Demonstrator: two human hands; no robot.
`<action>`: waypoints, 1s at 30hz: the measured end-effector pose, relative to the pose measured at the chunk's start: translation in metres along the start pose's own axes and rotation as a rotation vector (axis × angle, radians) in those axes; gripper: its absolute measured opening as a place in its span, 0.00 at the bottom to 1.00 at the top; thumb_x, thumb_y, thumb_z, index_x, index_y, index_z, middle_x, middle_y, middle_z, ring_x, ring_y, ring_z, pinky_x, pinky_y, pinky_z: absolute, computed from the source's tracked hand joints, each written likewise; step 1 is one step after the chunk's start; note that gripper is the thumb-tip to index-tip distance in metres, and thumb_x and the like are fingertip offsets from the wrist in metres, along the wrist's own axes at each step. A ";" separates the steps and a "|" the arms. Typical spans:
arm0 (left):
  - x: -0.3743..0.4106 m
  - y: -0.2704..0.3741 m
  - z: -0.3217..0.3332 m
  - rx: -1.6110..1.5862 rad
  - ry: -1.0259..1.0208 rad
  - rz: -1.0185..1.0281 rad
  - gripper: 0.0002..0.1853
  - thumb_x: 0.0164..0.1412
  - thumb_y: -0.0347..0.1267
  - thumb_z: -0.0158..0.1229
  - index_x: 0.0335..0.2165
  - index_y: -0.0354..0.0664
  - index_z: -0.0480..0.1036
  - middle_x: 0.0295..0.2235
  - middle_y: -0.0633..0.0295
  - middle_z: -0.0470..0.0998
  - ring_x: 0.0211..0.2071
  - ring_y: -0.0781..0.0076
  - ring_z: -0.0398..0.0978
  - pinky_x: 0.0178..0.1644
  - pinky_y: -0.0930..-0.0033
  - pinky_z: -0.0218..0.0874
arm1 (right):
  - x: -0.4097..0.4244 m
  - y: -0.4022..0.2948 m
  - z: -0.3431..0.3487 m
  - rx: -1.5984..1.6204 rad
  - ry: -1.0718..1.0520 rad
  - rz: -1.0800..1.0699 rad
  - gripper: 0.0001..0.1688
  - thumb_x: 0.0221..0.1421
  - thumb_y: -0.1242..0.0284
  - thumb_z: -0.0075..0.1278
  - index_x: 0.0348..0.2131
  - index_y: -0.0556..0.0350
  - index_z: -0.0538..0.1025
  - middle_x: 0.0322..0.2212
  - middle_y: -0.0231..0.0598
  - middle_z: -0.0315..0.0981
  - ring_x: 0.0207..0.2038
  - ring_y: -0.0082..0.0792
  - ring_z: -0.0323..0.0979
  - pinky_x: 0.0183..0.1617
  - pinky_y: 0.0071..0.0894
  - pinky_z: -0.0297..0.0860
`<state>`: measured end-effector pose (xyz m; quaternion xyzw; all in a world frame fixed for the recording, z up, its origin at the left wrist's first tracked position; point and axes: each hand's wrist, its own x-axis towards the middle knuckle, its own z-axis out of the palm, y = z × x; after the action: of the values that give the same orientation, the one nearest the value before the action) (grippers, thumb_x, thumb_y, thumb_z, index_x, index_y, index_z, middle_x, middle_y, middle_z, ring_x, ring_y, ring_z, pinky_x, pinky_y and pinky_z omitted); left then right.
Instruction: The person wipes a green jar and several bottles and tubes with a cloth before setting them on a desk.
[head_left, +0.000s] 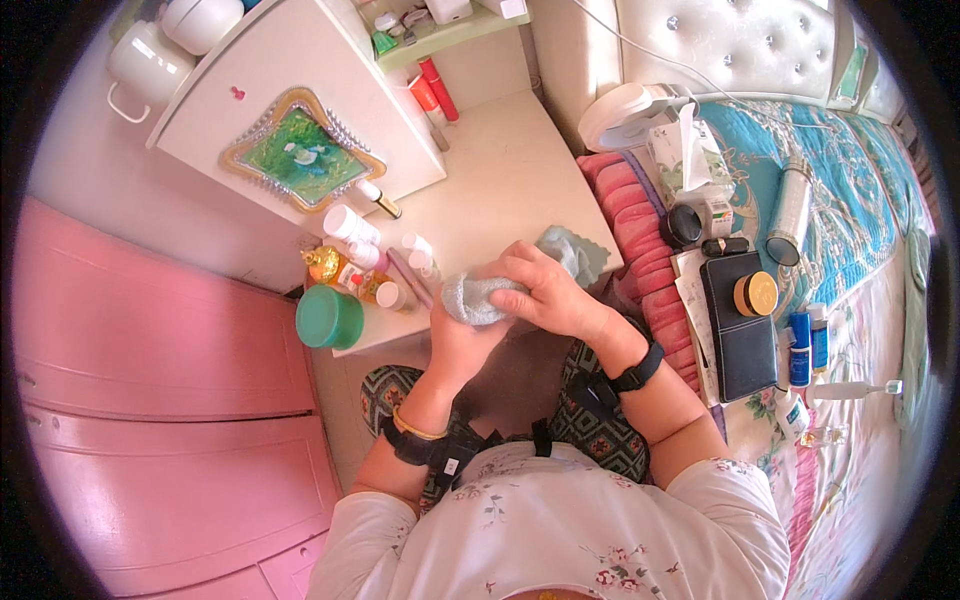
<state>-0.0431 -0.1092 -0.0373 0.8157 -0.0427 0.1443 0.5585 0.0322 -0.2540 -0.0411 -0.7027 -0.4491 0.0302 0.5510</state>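
Note:
A light grey knitted cloth (480, 296) is bunched between my hands at the front edge of the small white table. My left hand (466, 346) grips it from below and the left. Over its top and right side my right hand (538, 289) is curled, thumb pressed on the fabric. Whether something lies inside the bundle is hidden. Just beyond my right hand, more grey cloth (566, 251) with a scalloped edge lies at the table's front right corner; I cannot tell if it joins the held piece.
On the table (495, 180), left of my hands, stand a green jar (328, 316), a gold-topped bottle (324, 264), white bottles (349, 223) and a slim pink tube (409, 276). To the right, the bed holds a black case (742, 337), a tissue box (688, 161) and several bottles.

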 end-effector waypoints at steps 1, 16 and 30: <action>-0.004 0.000 0.000 0.007 0.004 0.016 0.19 0.40 0.21 0.61 0.36 0.34 0.68 0.30 0.63 0.73 0.32 0.77 0.71 0.35 0.74 0.63 | -0.001 0.004 0.004 0.090 -0.008 0.007 0.16 0.51 0.68 0.47 0.39 0.58 0.71 0.34 0.42 0.66 0.40 0.41 0.63 0.44 0.34 0.60; -0.078 -0.033 -0.051 0.189 0.019 -0.098 0.25 0.34 0.25 0.66 0.37 0.40 0.69 0.34 0.58 0.68 0.37 0.65 0.67 0.38 0.70 0.60 | -0.041 -0.015 0.051 0.387 0.226 0.198 0.20 0.51 0.75 0.44 0.45 0.63 0.66 0.41 0.43 0.65 0.42 0.29 0.64 0.47 0.26 0.61; -0.100 -0.029 -0.066 0.096 -0.053 -0.056 0.24 0.33 0.25 0.66 0.35 0.39 0.69 0.29 0.59 0.67 0.32 0.66 0.67 0.35 0.67 0.60 | -0.033 -0.019 0.087 0.356 -0.128 0.071 0.19 0.45 0.74 0.51 0.41 0.56 0.69 0.33 0.43 0.67 0.39 0.40 0.66 0.43 0.34 0.63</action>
<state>-0.1445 -0.0464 -0.0696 0.8460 -0.0278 0.1087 0.5213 -0.0453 -0.2112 -0.0743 -0.6062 -0.4458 0.1733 0.6354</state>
